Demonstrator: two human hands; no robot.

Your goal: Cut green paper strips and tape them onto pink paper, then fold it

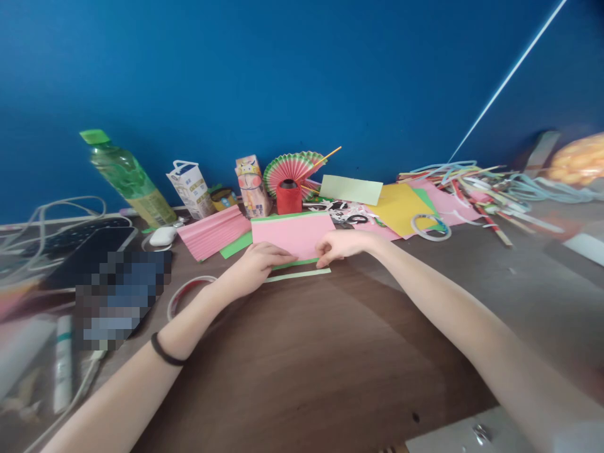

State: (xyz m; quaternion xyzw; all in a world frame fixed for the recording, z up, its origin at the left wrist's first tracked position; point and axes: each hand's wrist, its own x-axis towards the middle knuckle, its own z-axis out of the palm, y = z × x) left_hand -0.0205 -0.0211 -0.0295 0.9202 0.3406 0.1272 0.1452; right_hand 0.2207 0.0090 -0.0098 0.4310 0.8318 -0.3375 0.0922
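A sheet of pink paper (290, 233) with green strips along its far and near edges lies in front of me. At its lower left edge is my left hand (257, 265), its forefinger stretched over the paper and its other fingers bent in, holding the edge. Curled at the lower right corner, my right hand (342, 244) pinches the same sheet. Its thumb is partly hidden. Just below the near edge lies a narrow pale green paper strip (302, 275), apart from the right hand.
Behind stand a folded paper fan (287, 173), a red container (289, 200), a carton (191, 189) and a green bottle (132, 179). Pleated pink paper (214, 231) and a tape roll (175, 301) lie left. Yellow paper (401, 207), another tape roll (430, 228) and several sticks (495, 223) lie right.
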